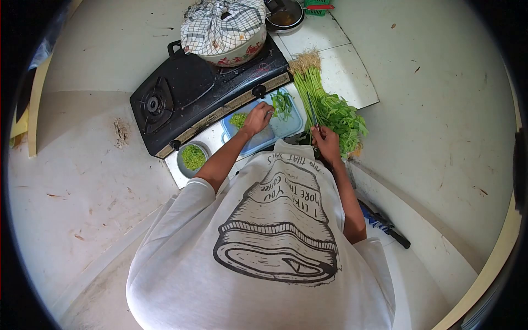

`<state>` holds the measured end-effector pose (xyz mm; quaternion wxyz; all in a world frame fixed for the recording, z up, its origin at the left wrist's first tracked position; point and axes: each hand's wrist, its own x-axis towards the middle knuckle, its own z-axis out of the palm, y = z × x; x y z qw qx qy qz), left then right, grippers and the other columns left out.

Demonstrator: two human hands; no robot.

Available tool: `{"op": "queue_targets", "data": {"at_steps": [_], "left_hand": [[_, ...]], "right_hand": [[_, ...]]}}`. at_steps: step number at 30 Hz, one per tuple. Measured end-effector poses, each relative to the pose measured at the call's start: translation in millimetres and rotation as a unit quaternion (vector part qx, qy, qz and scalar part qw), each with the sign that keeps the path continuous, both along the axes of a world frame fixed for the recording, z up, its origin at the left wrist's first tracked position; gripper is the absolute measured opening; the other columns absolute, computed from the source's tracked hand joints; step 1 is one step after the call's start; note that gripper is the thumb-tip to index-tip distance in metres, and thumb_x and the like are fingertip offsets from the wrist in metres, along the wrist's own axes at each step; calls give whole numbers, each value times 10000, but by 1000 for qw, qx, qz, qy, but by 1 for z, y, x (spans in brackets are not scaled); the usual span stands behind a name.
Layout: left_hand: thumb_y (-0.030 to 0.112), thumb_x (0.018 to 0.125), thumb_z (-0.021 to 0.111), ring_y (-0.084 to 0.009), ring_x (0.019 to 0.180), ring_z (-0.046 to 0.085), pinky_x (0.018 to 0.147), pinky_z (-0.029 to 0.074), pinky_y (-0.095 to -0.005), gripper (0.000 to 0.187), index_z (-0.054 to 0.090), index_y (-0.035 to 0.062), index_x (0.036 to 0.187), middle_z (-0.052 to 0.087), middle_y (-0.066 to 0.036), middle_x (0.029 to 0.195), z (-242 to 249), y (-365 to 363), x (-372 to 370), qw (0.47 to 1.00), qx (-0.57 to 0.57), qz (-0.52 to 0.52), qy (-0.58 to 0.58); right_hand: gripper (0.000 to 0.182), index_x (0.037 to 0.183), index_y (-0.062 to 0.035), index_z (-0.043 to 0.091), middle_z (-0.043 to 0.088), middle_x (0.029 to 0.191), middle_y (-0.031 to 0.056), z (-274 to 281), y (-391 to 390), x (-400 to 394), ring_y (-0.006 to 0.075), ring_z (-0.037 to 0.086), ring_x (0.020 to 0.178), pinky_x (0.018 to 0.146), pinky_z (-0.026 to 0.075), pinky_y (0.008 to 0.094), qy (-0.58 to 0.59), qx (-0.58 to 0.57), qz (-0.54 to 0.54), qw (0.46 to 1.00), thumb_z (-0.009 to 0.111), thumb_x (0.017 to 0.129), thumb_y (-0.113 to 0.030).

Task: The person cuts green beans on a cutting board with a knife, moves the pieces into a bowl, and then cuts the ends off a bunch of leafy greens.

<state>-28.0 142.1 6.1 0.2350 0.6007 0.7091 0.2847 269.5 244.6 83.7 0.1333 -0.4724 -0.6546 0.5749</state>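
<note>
My left hand (258, 118) is over a blue cutting board (287, 130), its fingers curled together; what they hold, if anything, is too small to make out. A small heap of chopped green pieces (238, 120) lies just left of it on the board. Longer cut green stalks and leaves (282, 104) lie to its right. In my right hand (327, 142) is a knife (312, 110), its blade pointing away from me at the board's right edge. Right beside the blade is a large bunch of leafy greens (335, 113) with roots at the far end.
A round bowl (181, 164) of chopped greens stands left of the board. Behind the board is a black two-burner stove (187, 104) with a large floral pot (236, 55), covered by a checked cloth (223, 27). A dark pan (285, 16) sits at the back, near a green basket (317, 7).
</note>
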Motion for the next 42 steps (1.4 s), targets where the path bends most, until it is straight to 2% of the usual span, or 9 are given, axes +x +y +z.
{"op": "queue_targets", "data": {"at_steps": [9, 15, 18, 21, 24, 30, 33, 36, 42], "left_hand": [[54, 862, 646, -362, 1009, 626, 895, 531, -463, 144, 686, 85, 997, 611, -121, 1017, 13, 15, 19, 990, -82, -102, 59], [21, 871, 617, -375, 1003, 614, 865, 505, -494, 91, 642, 78, 937, 601, -140, 1003, 1, 10, 19, 999, -23, -31, 4], [25, 894, 616, -338, 922, 645, 822, 512, -458, 84, 635, 59, 968, 640, -147, 987, 9, 16, 16, 998, 49, 17, -28], [28, 901, 629, -283, 811, 664, 768, 519, -410, 109, 654, 37, 1007, 694, -141, 960, 23, 25, 14, 976, -44, 112, -180], [80, 943, 654, -200, 842, 673, 802, 527, -356, 153, 693, 24, 1080, 747, -106, 981, 22, 33, 3, 984, -66, 66, -149], [61, 905, 664, -258, 890, 695, 825, 538, -376, 155, 710, 38, 1051, 733, -123, 1017, 5, 37, -5, 994, -63, -12, -94], [68, 898, 635, -347, 931, 688, 817, 552, -446, 115, 704, 63, 990, 699, -127, 995, -1, 33, 0, 996, -44, -76, -30], [86, 895, 624, -344, 955, 672, 808, 559, -459, 82, 695, 80, 937, 657, -128, 965, 0, 30, 11, 989, -34, -135, 47], [63, 803, 659, -319, 970, 649, 855, 530, -445, 186, 687, 108, 982, 628, -107, 983, 3, 25, 17, 967, -20, -176, 183]], "right_hand": [[385, 906, 18, 685, 682, 641, 76, 2, 11, -4, 134, 635, 557, 557, 494, 307, -8, 10, 7, 1000, 672, 1002, -354], [372, 942, 24, 694, 685, 647, 80, -1, 16, -7, 127, 632, 549, 554, 495, 304, 2, 8, 3, 1000, 676, 1001, -343], [330, 973, 19, 694, 661, 651, 60, -1, 17, -8, 101, 594, 555, 551, 468, 283, 4, 0, 8, 1000, 670, 1012, -308], [313, 992, 14, 694, 649, 653, 49, 2, 19, -9, 88, 575, 557, 549, 457, 273, 1, 4, 15, 1000, 663, 1019, -296], [366, 952, 20, 698, 675, 653, 73, 1, 20, -9, 128, 627, 566, 567, 492, 301, -4, 13, 18, 1000, 666, 1007, -340], [392, 931, 25, 698, 691, 661, 91, -1, 23, -7, 152, 659, 581, 581, 506, 317, -10, 11, 20, 1000, 672, 997, -361], [397, 936, 26, 699, 691, 663, 93, -6, 23, -7, 151, 662, 588, 581, 503, 318, -2, 7, 23, 1000, 674, 995, -366], [400, 939, 25, 699, 690, 661, 93, -3, 23, -6, 150, 662, 588, 577, 499, 319, -6, 16, 25, 1000, 671, 996, -370], [400, 944, 20, 703, 693, 659, 93, -1, 22, -5, 152, 659, 581, 574, 497, 321, -4, 24, 24, 999, 660, 1002, -374]]}}
